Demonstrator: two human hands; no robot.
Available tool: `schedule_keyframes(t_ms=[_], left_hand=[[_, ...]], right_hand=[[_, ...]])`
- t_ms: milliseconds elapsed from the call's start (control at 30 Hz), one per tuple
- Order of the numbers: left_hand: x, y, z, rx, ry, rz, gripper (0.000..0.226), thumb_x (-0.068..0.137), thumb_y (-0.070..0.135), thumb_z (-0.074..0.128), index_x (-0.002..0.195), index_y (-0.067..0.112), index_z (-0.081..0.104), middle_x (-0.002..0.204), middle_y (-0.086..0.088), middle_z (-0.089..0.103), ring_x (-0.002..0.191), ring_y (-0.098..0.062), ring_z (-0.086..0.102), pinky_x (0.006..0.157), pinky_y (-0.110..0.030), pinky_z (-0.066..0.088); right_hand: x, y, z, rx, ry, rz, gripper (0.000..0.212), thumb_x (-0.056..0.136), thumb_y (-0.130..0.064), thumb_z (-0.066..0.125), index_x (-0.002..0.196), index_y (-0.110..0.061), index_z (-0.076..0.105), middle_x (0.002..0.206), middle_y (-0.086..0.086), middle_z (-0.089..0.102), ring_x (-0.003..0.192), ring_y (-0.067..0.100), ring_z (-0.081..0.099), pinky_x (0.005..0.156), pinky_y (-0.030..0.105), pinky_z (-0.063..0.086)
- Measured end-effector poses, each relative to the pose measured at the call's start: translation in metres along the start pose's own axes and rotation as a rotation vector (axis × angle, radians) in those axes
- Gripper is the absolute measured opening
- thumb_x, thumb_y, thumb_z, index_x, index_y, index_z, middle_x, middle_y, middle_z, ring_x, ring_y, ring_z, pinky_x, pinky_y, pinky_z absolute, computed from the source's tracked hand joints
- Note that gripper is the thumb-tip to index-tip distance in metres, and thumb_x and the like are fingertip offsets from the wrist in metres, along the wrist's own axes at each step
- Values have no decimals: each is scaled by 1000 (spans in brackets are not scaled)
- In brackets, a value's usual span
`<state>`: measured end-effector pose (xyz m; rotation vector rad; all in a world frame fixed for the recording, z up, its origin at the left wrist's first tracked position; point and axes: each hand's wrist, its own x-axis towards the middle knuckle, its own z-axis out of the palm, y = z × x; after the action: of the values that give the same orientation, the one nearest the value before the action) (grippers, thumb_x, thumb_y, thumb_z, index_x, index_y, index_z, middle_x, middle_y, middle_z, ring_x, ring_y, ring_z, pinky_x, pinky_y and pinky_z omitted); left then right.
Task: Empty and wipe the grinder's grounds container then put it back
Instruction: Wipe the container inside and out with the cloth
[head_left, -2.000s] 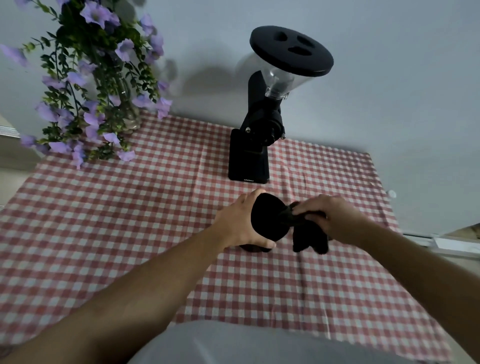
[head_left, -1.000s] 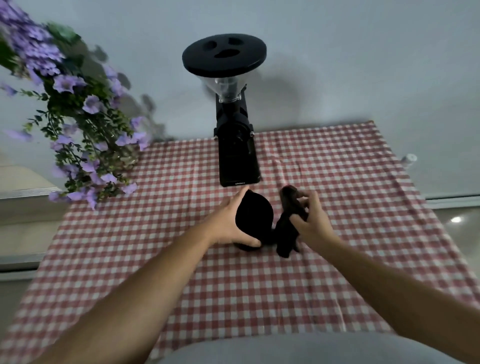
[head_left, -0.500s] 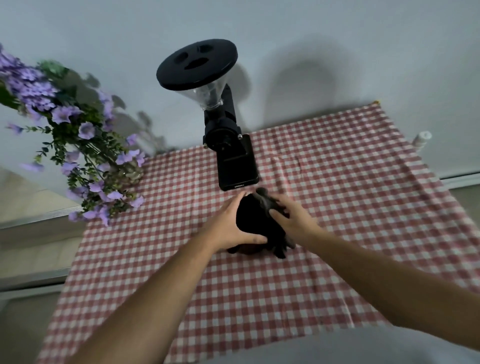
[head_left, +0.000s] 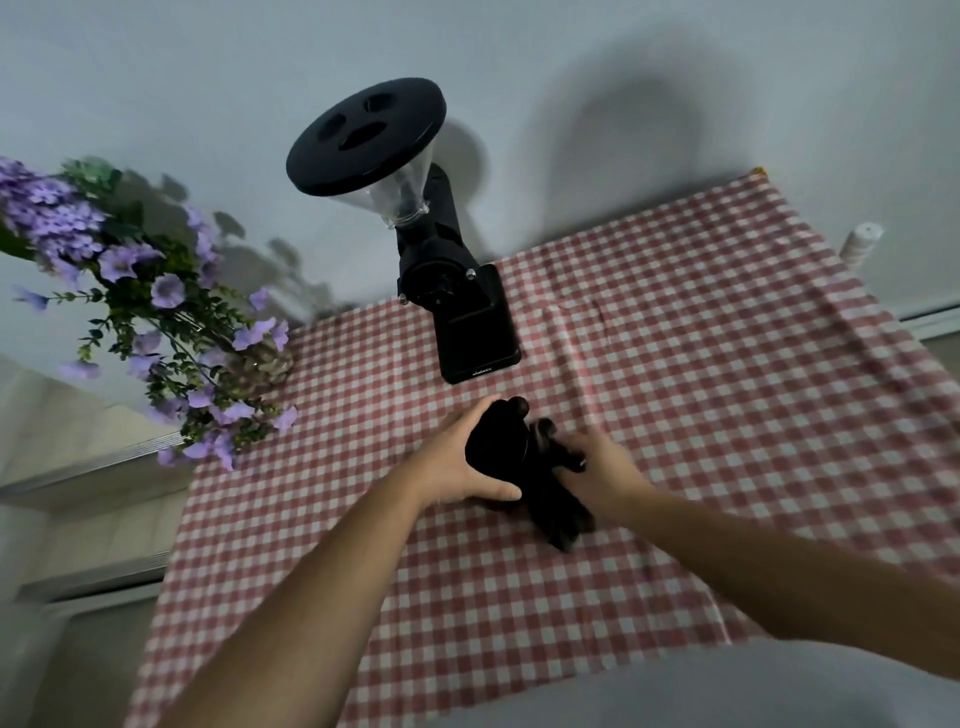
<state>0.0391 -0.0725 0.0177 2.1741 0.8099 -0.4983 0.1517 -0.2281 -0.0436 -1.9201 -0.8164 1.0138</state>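
Observation:
The black grounds container (head_left: 496, 447) is held just above the checked tablecloth, a little in front of the grinder. My left hand (head_left: 457, 462) wraps around its left side, thumb underneath and fingers over the top. My right hand (head_left: 597, 467) grips a black cloth (head_left: 553, 512) pressed against the container's right side, and the cloth's loose end hangs down toward the table. The black coffee grinder (head_left: 457, 306) stands behind, with a clear hopper and a round black lid (head_left: 366, 135). Its base below the spout holds nothing.
A vase of purple flowers (head_left: 156, 322) stands at the table's back left. The red-and-white checked tablecloth (head_left: 727, 364) covers the table, which meets the pale wall at the back. A small white bottle (head_left: 862, 241) sits past the right edge.
My right hand has shifted the cloth around the container's right side while my left hand kept its hold. The camera view has tilted and swung, so the grinder now leans left.

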Motion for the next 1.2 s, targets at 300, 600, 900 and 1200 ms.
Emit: schedule_keyframes(t_ms=[300,600,900,1200], left_hand=[[1,-5,-7,45,-82,-2,117,72,26,87,153,46,5,163,12,5,148,-17,14,115,-38,30],[-2,-4,21,92,198,-265,117,61,71,74,154,37,12,155,5,31,141,-27,33,107,-45,40],[-4,0,13,210,167,-237,121,63,63,79,154,41,3,157,-10,26,139,-34,34,103,-44,41],[-16,-23,-17,328,69,-96,128,60,48,88,152,48,-2,164,8,7,148,-23,15,116,-49,28]], right_hand=[[-6,1,-3,-220,-180,40,16,91,-9,48,91,-11,64,80,2,62,69,15,60,54,21,48],[4,-14,-5,-52,-95,61,29,94,-11,46,120,-12,60,88,-2,63,75,12,63,58,19,50],[30,-33,-48,-28,-16,51,28,95,-12,43,116,-17,61,93,6,66,82,18,63,67,27,52],[4,-16,-33,-166,-456,191,25,91,-7,46,109,-10,65,106,11,65,97,22,62,81,32,51]])
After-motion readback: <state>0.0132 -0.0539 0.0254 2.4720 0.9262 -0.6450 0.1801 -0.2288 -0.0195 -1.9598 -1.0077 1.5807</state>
